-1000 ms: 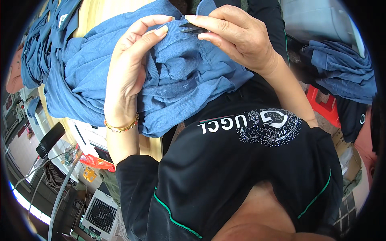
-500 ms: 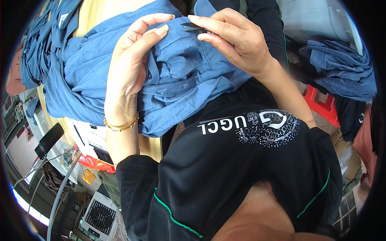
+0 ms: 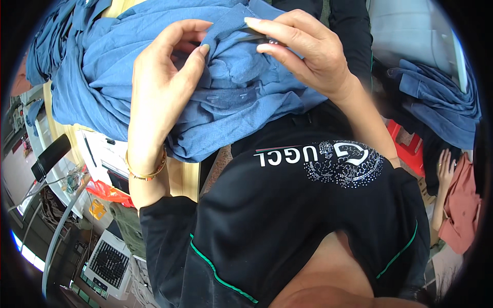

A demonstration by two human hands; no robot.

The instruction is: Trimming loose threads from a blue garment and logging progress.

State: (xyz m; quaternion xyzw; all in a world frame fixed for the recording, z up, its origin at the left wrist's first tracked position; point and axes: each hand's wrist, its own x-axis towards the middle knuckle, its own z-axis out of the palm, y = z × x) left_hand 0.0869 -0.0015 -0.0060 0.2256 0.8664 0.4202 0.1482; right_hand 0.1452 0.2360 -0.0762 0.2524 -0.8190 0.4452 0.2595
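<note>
A blue garment with buttonholes lies heaped across the table and my lap. My left hand is at its folded edge, the thumb and forefinger curled around the cloth. Small dark thread snips are in my right hand, between thumb and fingers, blades pointing left over the cloth. The cloth partly hides the blade tips.
More blue garments are piled at far left, others at the right by a pale grey bin. Below them stands a red stool. Another person's hand rests at the right edge near reddish cloth.
My left hand has turned and moved slightly left and down, its fingers now more around the cloth edge. The snips are lower over the fabric. Another person's hand has come into view at right.
</note>
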